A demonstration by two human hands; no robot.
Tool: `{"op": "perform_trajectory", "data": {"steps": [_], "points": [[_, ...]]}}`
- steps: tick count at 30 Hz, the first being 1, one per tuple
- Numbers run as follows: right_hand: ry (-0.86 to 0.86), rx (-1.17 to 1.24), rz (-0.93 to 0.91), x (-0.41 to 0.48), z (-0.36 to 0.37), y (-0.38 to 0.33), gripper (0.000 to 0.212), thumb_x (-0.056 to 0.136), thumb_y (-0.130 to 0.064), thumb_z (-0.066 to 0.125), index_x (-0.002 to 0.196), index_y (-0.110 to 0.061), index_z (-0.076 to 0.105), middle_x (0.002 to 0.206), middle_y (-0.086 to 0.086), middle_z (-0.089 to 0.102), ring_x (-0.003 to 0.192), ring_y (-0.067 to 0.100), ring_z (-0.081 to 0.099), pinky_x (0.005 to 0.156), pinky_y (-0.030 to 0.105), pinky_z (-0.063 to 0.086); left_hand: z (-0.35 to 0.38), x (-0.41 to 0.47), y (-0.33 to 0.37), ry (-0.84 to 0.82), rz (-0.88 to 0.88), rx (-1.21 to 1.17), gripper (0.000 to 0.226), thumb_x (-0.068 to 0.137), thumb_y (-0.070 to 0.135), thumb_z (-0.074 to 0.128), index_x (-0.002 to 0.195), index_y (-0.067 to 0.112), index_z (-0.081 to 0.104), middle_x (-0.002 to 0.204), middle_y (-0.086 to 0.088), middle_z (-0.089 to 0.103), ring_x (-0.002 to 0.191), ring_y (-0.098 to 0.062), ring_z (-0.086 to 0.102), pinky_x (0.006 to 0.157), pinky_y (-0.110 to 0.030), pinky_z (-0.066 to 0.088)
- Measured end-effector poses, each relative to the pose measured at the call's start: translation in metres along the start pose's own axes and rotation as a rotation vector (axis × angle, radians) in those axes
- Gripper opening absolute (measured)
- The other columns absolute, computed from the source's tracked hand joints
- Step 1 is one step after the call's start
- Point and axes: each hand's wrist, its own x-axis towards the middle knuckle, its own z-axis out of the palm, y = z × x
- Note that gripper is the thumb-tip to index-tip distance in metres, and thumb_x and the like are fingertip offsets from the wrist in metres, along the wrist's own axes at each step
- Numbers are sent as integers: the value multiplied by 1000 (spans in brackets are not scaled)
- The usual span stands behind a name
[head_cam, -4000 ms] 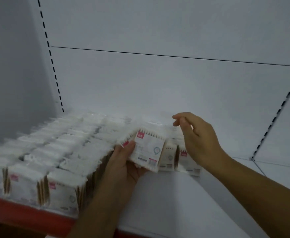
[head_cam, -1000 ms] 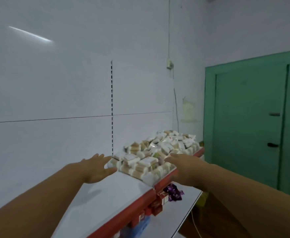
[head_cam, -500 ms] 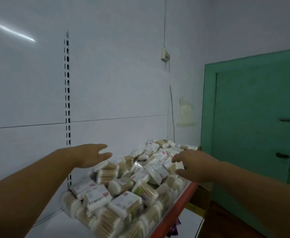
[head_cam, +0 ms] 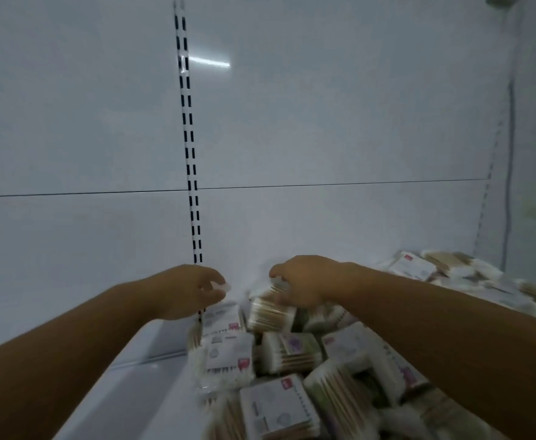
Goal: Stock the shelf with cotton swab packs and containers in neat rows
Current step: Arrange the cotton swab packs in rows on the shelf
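Note:
A loose heap of cotton swab packs (head_cam: pixel 292 360) covers the white shelf (head_cam: pixel 127 392) from the centre to the right edge. My left hand (head_cam: pixel 190 290) hovers at the heap's left rim, its fingertips pinching the clear top edge of a swab pack (head_cam: pixel 220 315). My right hand (head_cam: pixel 301 281) is curled over a pack of wooden-stick swabs (head_cam: pixel 270 312) at the back of the heap and grips it. Both forearms reach in from the bottom corners.
The white back panel (head_cam: pixel 324 122) rises behind the heap, with a slotted upright (head_cam: pixel 190 169) just behind my left hand. More scattered packs (head_cam: pixel 435 268) lie at the far right. Bare shelf surface stretches to the left of the heap.
The view has swung left and down onto the heap; the green door is out of sight. Both hands have dropped from hovering above the heap onto its packs and curled on them.

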Motion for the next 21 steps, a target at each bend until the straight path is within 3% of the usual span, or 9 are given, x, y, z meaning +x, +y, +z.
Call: {"op": "perform_trajectory", "data": {"steps": [5,7,9,11,13,16,19,21], "points": [[54,48,-170,32,3,6,29,88,-34,58,111,-17,57,101,1,57,92,19,51,74,28,39,4,-20,0,-33,-125,-63,33,95,40,53,124,26,60,111,9,65,93,-7,60,83,-19,47],[140,145,-175,33,-8,13,25,85,-35,62,103,-18,59,87,-6,53,83,15,50,69,27,38,-2,-23,1,57,-196,-290,24,95,28,56,115,20,66,98,6,69,86,-12,67,71,-20,52],[258,346,-129,32,-23,17,20,82,-35,66,90,-17,62,77,-9,57,74,13,54,61,27,41,-9,-23,6,115,-225,-583,24,91,28,64,112,17,66,100,1,71,87,-14,69,70,-25,57],[352,630,-96,30,-37,12,21,80,-34,68,75,-15,60,68,-3,65,65,14,61,60,29,48,-12,-21,15,66,-173,-865,50,76,41,76,120,26,57,112,3,69,99,-12,67,77,-28,57],[368,877,-102,27,-47,-7,22,82,-34,70,75,-15,59,69,1,69,65,15,67,62,32,55,-9,-16,26,6,-119,-999,63,70,46,81,123,41,48,120,9,64,110,-10,61,85,-30,55],[278,1061,-164,22,-49,-33,14,84,-31,71,88,-18,68,82,3,73,78,15,70,65,27,58,4,-9,28,157,-110,-1148,38,83,16,68,118,28,60,111,-1,70,101,-17,68,80,-34,56],[196,980,-234,13,-42,-43,16,83,-32,71,94,-20,68,88,0,72,82,16,69,68,26,57,12,-15,7,241,-172,-1269,36,85,-4,54,117,14,61,109,-14,71,96,-27,70,72,-33,56],[152,622,-233,8,-32,-45,26,82,-41,70,99,-20,68,94,-6,69,83,14,63,70,26,52,13,-24,-11,193,-183,-1385,38,85,-8,52,118,8,58,108,-17,71,97,-31,70,69,-32,58]]}}
